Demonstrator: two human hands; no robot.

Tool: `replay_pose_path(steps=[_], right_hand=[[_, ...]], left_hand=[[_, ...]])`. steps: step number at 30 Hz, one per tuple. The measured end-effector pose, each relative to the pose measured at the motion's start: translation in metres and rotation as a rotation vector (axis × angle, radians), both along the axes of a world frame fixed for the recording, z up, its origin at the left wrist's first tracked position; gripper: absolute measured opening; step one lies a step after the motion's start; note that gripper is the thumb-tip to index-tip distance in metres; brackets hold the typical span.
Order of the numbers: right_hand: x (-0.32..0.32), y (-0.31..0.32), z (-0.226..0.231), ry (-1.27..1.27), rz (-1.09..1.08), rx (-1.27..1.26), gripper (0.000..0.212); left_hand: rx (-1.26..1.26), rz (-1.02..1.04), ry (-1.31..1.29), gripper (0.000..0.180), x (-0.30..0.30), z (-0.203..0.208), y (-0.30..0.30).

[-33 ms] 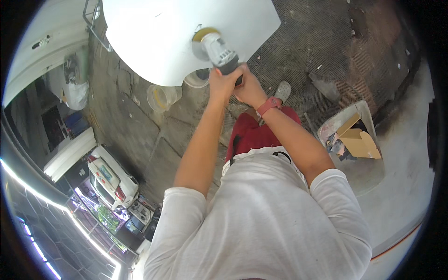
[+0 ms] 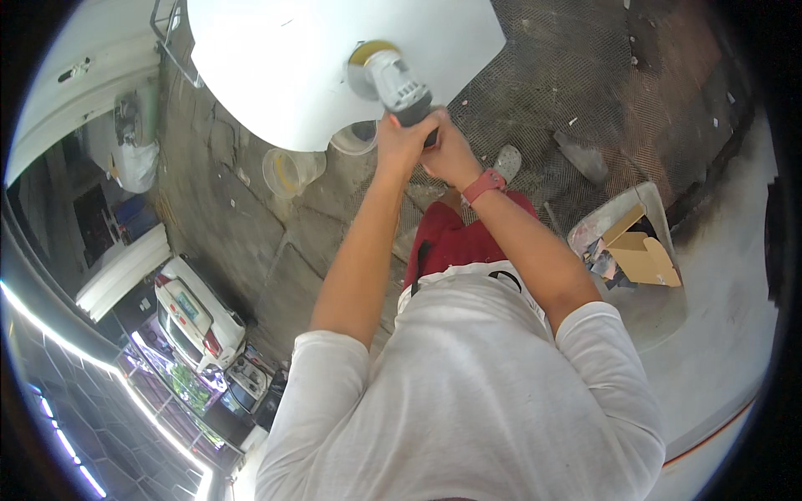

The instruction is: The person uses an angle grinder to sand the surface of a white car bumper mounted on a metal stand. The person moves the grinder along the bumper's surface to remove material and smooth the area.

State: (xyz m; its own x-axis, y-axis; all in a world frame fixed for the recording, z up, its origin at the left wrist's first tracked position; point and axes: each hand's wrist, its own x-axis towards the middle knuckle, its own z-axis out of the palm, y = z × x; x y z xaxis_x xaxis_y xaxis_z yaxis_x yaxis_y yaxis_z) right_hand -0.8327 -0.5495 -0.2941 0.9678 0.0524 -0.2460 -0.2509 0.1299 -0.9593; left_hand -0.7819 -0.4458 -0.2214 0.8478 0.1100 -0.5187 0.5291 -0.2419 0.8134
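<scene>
Both my hands are wrapped round the black rear handle of a grey-and-black angle grinder (image 2: 398, 86). My left hand (image 2: 401, 144) is closed on the handle's left side, and my right hand (image 2: 451, 154), with a red watch on its wrist, closes round it from the right. Parts of the fingers are hidden behind the handle. At the tool's far end a blurred yellow disc (image 2: 371, 53) is at the surface of a white curved panel (image 2: 276, 75); I cannot tell how firmly it touches.
Two translucent buckets (image 2: 284, 174) stand by the panel's near edge. A metal frame (image 2: 170, 46) supports its left side. To my right, a worn tub (image 2: 626, 200) holds a cardboard box (image 2: 643, 257). A white car (image 2: 196, 317) stands at the left. Patterned, cracked flooring (image 2: 242, 225) lies below.
The angle grinder and both hands have shifted very slightly to the right. My grip on the handle looks the same.
</scene>
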Motion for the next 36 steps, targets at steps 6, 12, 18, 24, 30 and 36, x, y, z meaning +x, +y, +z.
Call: replay_pose_path(steps=[6, 12, 18, 24, 30, 36], right_hand=[[-0.007, -0.003, -0.028, -0.081, -0.019, -0.141, 0.068], [-0.024, 0.01, -0.015, -0.042, 0.006, -0.196, 0.07], [-0.002, 0.025, 0.009, -0.13, -0.029, -0.278, 0.077], [-0.032, 0.023, -0.01, -0.004, 0.058, -0.36, 0.075], [-0.021, 0.026, 0.006, -0.09, 0.006, -0.341, 0.076], [-0.02, 0.029, -0.01, -0.102, 0.0, -0.342, 0.077]], left_hand=[[-0.158, 0.085, 0.123, 0.057, -0.011, -0.025, -0.001], [-0.277, 0.206, 0.216, 0.062, -0.039, -0.048, 0.032], [-0.309, 0.146, 0.026, 0.053, -0.017, -0.018, 0.042], [-0.32, 0.256, 0.161, 0.052, -0.049, -0.05, 0.043], [-0.303, 0.189, 0.086, 0.053, -0.039, -0.036, 0.049], [-0.298, 0.19, 0.103, 0.052, -0.039, -0.043, 0.051]])
